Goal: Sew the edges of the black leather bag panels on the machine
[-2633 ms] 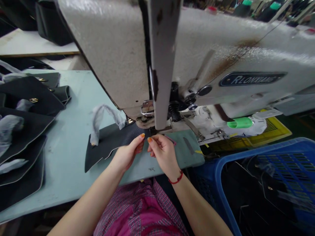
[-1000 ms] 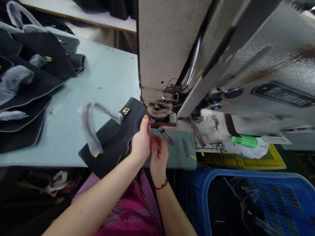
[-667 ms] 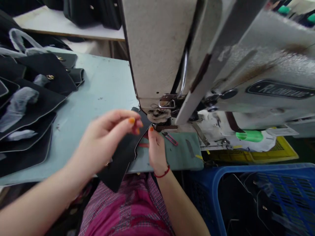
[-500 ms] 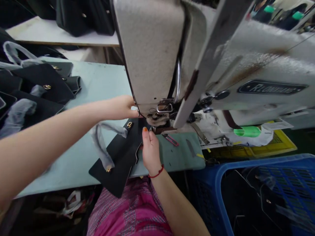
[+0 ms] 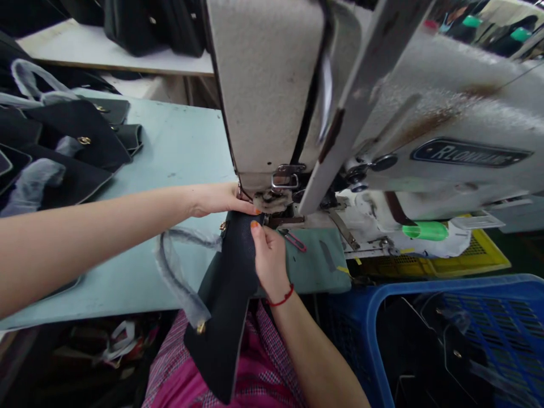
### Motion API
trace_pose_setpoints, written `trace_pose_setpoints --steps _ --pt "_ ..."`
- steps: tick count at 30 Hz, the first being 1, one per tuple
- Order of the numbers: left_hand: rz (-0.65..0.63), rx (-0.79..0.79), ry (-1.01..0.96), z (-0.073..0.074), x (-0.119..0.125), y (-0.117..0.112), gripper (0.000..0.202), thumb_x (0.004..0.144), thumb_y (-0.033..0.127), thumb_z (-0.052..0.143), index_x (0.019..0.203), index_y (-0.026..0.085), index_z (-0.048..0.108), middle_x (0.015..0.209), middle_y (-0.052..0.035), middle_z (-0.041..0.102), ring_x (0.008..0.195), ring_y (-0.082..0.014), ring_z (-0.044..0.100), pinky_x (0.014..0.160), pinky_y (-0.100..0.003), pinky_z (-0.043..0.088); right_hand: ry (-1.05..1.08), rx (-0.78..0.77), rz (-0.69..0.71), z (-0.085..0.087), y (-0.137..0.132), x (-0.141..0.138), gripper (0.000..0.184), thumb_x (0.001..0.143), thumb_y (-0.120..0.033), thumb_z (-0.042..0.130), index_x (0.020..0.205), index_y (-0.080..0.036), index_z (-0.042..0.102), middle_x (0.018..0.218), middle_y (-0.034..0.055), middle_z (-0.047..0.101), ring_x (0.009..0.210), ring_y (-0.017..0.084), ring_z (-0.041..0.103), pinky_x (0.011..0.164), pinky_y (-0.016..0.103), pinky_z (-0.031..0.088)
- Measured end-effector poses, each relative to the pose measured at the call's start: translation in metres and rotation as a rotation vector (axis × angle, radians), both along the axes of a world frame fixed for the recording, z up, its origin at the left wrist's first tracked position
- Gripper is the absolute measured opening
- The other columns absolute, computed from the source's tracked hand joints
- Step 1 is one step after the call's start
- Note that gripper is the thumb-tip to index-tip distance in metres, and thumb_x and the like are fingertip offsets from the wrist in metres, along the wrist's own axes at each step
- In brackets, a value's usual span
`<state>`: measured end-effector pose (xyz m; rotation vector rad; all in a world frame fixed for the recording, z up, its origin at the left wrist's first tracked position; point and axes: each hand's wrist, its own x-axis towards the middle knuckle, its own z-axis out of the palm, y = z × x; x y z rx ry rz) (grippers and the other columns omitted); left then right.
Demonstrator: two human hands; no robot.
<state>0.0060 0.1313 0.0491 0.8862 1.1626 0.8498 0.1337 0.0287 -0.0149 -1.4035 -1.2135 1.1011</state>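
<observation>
A black leather bag panel (image 5: pixel 232 272) runs from under the sewing machine's head (image 5: pixel 272 198) down over the table's front edge. Its handle (image 5: pixel 181 283), wrapped in clear plastic, is fixed by gold fittings and lies to the left. My right hand (image 5: pixel 272 258) grips the panel's right edge, thumb on top, just in front of the presser area. My left hand (image 5: pixel 219 198) holds the panel's far end, one digit lying along it close to the needle area; its other fingers are largely hidden behind the machine head. The needle itself cannot be made out.
Pink-handled thread snips (image 5: pixel 294 241) lie right of my right hand on the pale green table (image 5: pixel 182 136). More black bag pieces (image 5: pixel 76 141) are piled at left. A blue basket (image 5: pixel 376 334) with black pieces stands at right, near a yellow crate (image 5: pixel 484 255).
The panel has turned more upright and hangs further over the front edge. My left hand's digit has come forward onto the panel; my right hand has shifted slightly right.
</observation>
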Motion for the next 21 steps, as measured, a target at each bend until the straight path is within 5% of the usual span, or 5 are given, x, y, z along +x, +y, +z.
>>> trace_pose_setpoints --steps 3,9,13,16,21 --pt "-0.298 0.033 0.08 -0.012 -0.002 -0.006 0.026 0.062 0.001 0.077 0.088 0.004 0.072 0.079 -0.0073 0.075 0.077 -0.0193 0.069 0.068 -0.028 0.054 0.134 -0.142 0.135 0.005 0.007 0.018 0.042 0.088 -0.05 0.051 0.062 -0.018 0.042 0.057 -0.0039 0.036 0.054 0.008 0.033 0.048 0.021 0.027" --pt "-0.242 0.283 0.302 -0.032 -0.027 -0.024 0.022 0.074 0.028 0.076 0.093 0.017 0.077 0.092 -0.0078 0.075 0.087 -0.0211 0.066 0.076 -0.026 0.053 0.331 -0.371 0.481 0.029 -0.003 0.06 0.032 0.081 -0.045 0.064 0.072 -0.015 0.058 0.064 -0.0017 0.055 0.055 0.01 0.049 0.048 0.018 0.038" --pt "0.078 0.603 0.583 -0.062 -0.055 -0.073 0.043 0.077 0.03 0.072 0.12 0.024 0.066 0.134 -0.0084 0.059 0.12 -0.0258 0.055 0.103 -0.034 0.043 0.236 -0.348 0.476 0.028 -0.042 0.074 0.03 0.081 -0.042 0.068 0.07 -0.015 0.061 0.066 -0.0013 0.057 0.059 0.01 0.05 0.051 0.018 0.041" --pt "0.128 0.416 0.473 -0.096 -0.059 -0.117 0.058 0.063 0.033 0.081 0.117 0.023 0.065 0.139 -0.0121 0.054 0.119 -0.0334 0.056 0.098 -0.04 0.047 0.297 -0.356 0.322 0.016 -0.072 0.063 0.028 0.083 -0.041 0.066 0.078 -0.014 0.062 0.071 -0.0003 0.059 0.062 0.011 0.051 0.054 0.019 0.042" --pt "0.087 0.022 0.097 -0.12 -0.027 -0.146 0.051 0.048 0.046 0.087 0.087 0.018 0.068 0.097 -0.0135 0.072 0.097 -0.035 0.066 0.081 -0.038 0.055 0.252 -0.283 0.14 0.005 -0.096 0.034 0.025 0.089 -0.039 0.059 0.088 -0.014 0.065 0.078 0.0027 0.064 0.066 0.012 0.055 0.059 0.021 0.045"
